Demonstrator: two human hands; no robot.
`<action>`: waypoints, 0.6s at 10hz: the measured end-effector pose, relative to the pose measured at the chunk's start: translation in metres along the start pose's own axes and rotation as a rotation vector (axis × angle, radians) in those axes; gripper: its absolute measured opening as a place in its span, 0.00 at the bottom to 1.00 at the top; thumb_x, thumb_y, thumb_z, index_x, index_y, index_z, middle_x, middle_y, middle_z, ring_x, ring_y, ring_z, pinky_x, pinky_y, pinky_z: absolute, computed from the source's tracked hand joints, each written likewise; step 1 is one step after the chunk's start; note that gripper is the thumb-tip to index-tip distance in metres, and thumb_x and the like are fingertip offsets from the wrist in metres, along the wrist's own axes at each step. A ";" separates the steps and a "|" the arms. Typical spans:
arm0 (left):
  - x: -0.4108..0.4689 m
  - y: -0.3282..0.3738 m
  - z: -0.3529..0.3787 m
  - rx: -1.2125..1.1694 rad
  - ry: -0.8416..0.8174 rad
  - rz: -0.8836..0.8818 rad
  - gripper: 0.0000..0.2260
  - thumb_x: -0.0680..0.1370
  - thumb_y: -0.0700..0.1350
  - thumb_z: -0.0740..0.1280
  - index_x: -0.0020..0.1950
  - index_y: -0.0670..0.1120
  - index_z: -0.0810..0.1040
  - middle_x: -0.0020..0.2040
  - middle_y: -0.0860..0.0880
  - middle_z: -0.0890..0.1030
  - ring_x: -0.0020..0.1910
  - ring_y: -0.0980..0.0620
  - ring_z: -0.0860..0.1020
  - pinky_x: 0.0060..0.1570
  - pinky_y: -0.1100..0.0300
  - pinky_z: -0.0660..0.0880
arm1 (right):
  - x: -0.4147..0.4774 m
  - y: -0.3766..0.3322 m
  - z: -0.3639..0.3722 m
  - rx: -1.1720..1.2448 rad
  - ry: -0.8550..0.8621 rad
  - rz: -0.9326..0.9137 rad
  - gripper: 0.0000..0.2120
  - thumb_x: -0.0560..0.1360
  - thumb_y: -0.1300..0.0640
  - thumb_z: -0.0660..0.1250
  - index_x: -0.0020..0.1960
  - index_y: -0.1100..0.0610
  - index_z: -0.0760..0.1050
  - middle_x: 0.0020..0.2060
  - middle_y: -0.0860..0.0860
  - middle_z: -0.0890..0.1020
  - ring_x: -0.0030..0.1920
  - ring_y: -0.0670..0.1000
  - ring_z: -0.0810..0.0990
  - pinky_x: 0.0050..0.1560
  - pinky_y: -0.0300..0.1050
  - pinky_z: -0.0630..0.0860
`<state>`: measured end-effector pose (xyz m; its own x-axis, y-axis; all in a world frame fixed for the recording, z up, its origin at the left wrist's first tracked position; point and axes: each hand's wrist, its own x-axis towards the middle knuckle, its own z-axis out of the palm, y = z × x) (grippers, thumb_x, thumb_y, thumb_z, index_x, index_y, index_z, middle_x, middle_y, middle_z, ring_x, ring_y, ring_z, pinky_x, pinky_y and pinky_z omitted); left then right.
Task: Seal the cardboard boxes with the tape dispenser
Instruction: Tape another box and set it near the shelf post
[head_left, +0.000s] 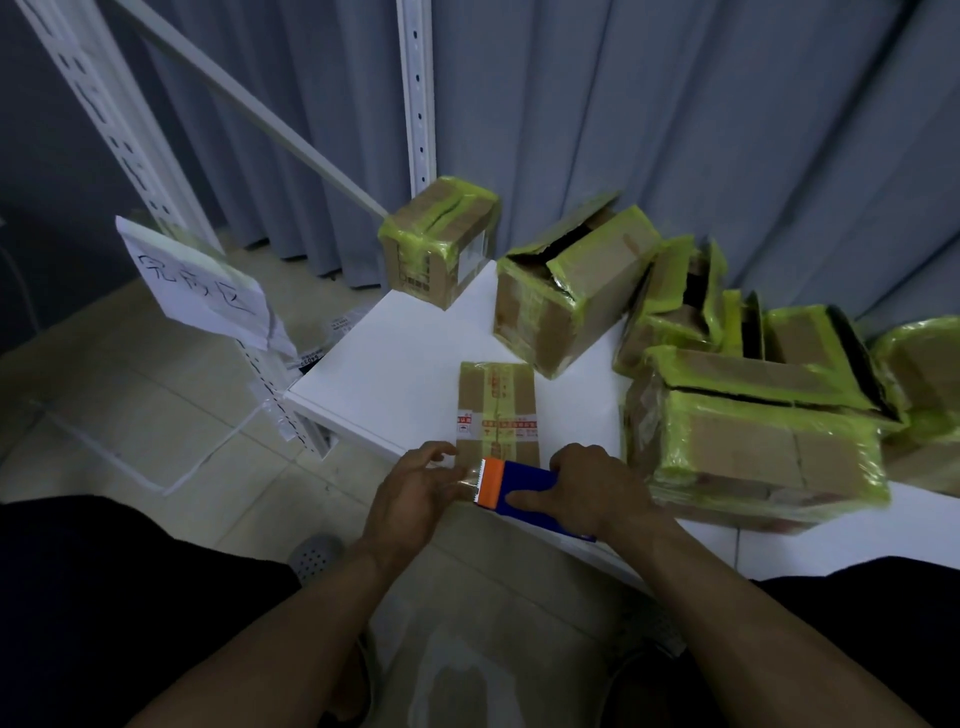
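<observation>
Your right hand (597, 486) gripped the blue tape dispenser with the orange cutter head (519, 486), its fingers curled round the body. The dispenser was at the near end of the small flat brown cardboard box (496, 410) on the white table (405, 353). Your left hand (415, 486) seemed to pinch the free end of the clear tape (466, 479) just beside the cutter. I judge that the strip for this box was only being started. On the right, the large boxes with yellow-green tape (753, 415) had open flaps, so most of the work was left. The small taped box at the far corner (439, 241) looked closed.
</observation>
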<state>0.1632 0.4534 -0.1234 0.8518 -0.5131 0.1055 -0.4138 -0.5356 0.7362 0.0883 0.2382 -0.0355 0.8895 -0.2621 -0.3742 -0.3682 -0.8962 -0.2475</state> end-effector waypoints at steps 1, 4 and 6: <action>0.002 -0.004 0.003 0.082 0.021 0.010 0.08 0.79 0.42 0.68 0.55 0.44 0.84 0.65 0.52 0.77 0.60 0.57 0.77 0.57 0.64 0.73 | -0.004 0.001 -0.005 0.008 0.006 -0.020 0.29 0.69 0.27 0.70 0.49 0.53 0.75 0.40 0.47 0.77 0.43 0.49 0.81 0.39 0.43 0.78; 0.004 -0.009 -0.003 0.149 -0.024 0.113 0.17 0.81 0.44 0.67 0.70 0.46 0.76 0.68 0.56 0.74 0.64 0.57 0.76 0.69 0.68 0.66 | -0.021 0.022 -0.026 -0.007 0.044 0.026 0.29 0.66 0.25 0.71 0.43 0.51 0.74 0.39 0.48 0.79 0.39 0.48 0.81 0.35 0.43 0.77; -0.002 -0.007 0.001 0.165 -0.054 0.128 0.17 0.82 0.41 0.65 0.71 0.48 0.75 0.70 0.59 0.73 0.65 0.56 0.75 0.68 0.56 0.72 | -0.021 0.019 -0.023 -0.061 0.027 0.056 0.31 0.68 0.26 0.70 0.49 0.54 0.75 0.39 0.48 0.76 0.41 0.50 0.79 0.37 0.44 0.75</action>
<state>0.1643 0.4571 -0.1298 0.7726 -0.6164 0.1520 -0.5680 -0.5642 0.5993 0.0683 0.2181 -0.0121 0.8754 -0.3212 -0.3613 -0.4011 -0.8997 -0.1720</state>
